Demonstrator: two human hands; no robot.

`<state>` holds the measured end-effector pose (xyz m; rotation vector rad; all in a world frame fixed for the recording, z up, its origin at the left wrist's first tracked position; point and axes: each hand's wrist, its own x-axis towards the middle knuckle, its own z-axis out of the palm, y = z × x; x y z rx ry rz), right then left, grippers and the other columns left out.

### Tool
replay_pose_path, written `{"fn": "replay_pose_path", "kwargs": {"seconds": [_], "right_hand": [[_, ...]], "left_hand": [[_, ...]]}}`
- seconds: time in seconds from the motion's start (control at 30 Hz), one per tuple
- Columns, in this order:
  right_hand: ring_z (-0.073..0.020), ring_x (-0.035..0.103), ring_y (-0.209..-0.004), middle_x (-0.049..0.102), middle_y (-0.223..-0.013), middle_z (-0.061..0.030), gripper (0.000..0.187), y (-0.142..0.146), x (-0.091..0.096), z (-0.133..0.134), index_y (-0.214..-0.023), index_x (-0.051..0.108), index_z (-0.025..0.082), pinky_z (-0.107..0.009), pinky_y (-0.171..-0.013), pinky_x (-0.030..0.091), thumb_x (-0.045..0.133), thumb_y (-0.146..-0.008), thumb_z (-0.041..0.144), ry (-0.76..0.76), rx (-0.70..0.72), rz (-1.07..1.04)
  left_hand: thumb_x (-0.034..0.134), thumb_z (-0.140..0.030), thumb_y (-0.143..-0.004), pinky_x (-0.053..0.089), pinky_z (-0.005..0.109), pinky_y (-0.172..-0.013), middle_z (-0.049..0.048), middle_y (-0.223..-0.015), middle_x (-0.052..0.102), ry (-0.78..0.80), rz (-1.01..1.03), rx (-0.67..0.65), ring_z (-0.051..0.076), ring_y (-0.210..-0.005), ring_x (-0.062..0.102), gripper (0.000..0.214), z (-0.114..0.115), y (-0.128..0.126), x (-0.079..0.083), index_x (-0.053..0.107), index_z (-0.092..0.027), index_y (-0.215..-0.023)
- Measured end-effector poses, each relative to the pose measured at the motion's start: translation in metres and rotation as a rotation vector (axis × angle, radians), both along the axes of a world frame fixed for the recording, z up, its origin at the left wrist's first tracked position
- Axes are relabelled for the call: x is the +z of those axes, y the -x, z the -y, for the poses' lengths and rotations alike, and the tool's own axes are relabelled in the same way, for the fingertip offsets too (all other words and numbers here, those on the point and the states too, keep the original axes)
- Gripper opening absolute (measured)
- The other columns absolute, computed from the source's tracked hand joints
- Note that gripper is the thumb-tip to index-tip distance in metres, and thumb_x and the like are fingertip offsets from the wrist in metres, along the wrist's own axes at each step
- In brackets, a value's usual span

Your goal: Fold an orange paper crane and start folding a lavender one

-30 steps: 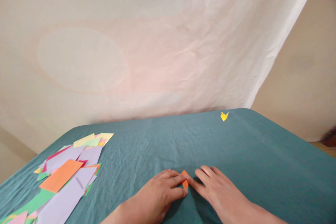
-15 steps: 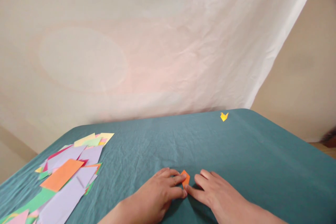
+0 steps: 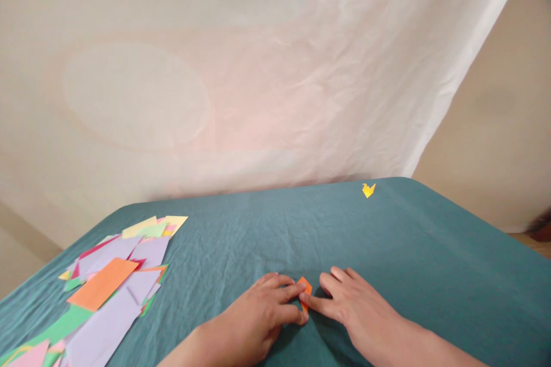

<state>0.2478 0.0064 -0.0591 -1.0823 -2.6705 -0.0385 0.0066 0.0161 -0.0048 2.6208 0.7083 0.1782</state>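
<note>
A small folded piece of orange paper [image 3: 306, 287] lies on the cloth near the front middle, narrowing to a point toward me. My left hand [image 3: 269, 307] pins it from the left, the index finger on its upper part and the thumb by its lower tip. From the right, the index fingertip of my right hand [image 3: 361, 304] presses on the paper's middle. The other right fingers are spread apart on or just above the cloth, holding nothing. My fingers cover part of the paper's left side.
Many coloured paper sheets, among them an orange sheet [image 3: 103, 282] and a lilac sheet [image 3: 103, 324], lie heaped at the left. A yellow origami bird [image 3: 368, 190] sits near the far edge of the teal cloth-covered table [image 3: 241, 229]. A pale sheet [image 3: 258, 86] hangs behind.
My right index fingertip has slid up along the orange paper, from its lower tip to its middle. The left hand keeps its place on the paper.
</note>
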Motion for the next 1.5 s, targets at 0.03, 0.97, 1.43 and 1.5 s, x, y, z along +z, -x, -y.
{"fn": "replay_pose_path", "kwargs": {"seconds": [0.03, 0.97, 1.43, 1.5], "right_hand": [[-0.0182, 0.045, -0.081, 0.052, -0.086, 0.0008, 0.046, 0.000, 0.000, 0.000, -0.128, 0.047, 0.040, -0.030, -0.069, 0.029, 0.054, -0.088, 0.016, -0.005, -0.003, -0.001], [-0.0145, 0.055, -0.086, 0.058, -0.094, -0.0028, 0.038, 0.002, 0.027, -0.004, -0.121, 0.059, 0.029, -0.027, -0.077, 0.044, 0.040, -0.095, 0.009, 0.289, -0.001, -0.358], [-0.0249, 0.029, -0.137, 0.033, -0.150, -0.0047, 0.046, -0.014, -0.009, -0.033, -0.143, 0.034, 0.031, -0.052, -0.109, 0.024, 0.034, -0.099, 0.041, 0.205, -0.157, -0.124], [-0.0247, 0.025, -0.139, 0.028, -0.152, -0.0026, 0.049, -0.016, -0.011, -0.037, -0.146, 0.028, 0.033, -0.053, -0.111, 0.019, 0.030, -0.099, 0.046, 0.222, -0.170, -0.108]], "left_hand": [[0.050, -0.003, -0.082, 0.032, 0.043, -0.107, 0.0012, -0.137, 0.052, 0.001, 0.011, 0.000, 0.023, -0.127, 0.044, 0.047, 0.000, 0.000, 0.000, 0.059, -0.032, -0.118], [0.043, -0.001, -0.082, 0.043, 0.036, -0.099, 0.0006, -0.123, 0.062, 0.158, 0.369, 0.262, 0.018, -0.115, 0.055, 0.042, -0.016, 0.016, -0.031, 0.073, -0.029, -0.095], [0.031, -0.043, -0.099, 0.013, 0.054, -0.113, 0.0005, -0.156, 0.018, -0.177, -0.161, 0.314, 0.025, -0.142, 0.015, 0.050, -0.023, 0.021, -0.043, 0.019, -0.037, -0.147], [0.027, -0.046, -0.099, 0.011, 0.054, -0.113, -0.0015, -0.156, 0.015, -0.177, -0.195, 0.316, 0.024, -0.143, 0.013, 0.050, -0.026, 0.020, -0.043, 0.016, -0.039, -0.147]]}}
